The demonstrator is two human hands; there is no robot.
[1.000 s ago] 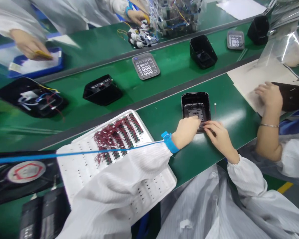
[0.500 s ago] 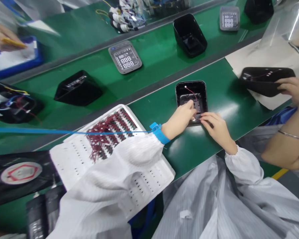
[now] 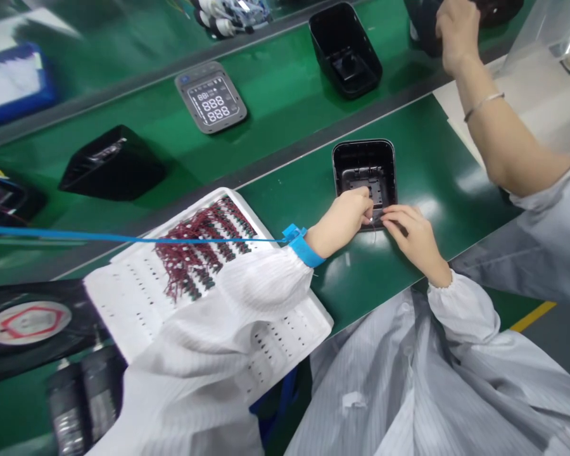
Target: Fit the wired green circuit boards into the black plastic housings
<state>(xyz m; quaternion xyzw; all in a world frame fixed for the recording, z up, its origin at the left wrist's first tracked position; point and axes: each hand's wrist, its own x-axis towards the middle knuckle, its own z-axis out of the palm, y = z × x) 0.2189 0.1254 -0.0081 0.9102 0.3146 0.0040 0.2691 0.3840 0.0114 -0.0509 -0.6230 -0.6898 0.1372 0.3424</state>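
Observation:
A black plastic housing lies on the green bench with its hollow side up and moulded ribs inside. Over its lower edge, my left hand has its fingers pinched together on a thin wire; a small light spot shows at the fingertips, partly hidden. My right hand grips the housing's lower right edge between thumb and fingers. Around my left wrist is a blue strap with a cord running off to the left. Left of the housing, a white foam tray holds rows of small parts with dark red wires.
Along the belt behind stand a display panel, an open black housing and another black housing. A co-worker's arm reaches across at the right. Two black tools hang at the lower left; a blue tray stands upper left.
The red wire seen inside the housing is out of sight there, and a thin wire now hangs below my left fingers. The co-worker's hand has moved from the bench to the belt. Belt items shifted left.

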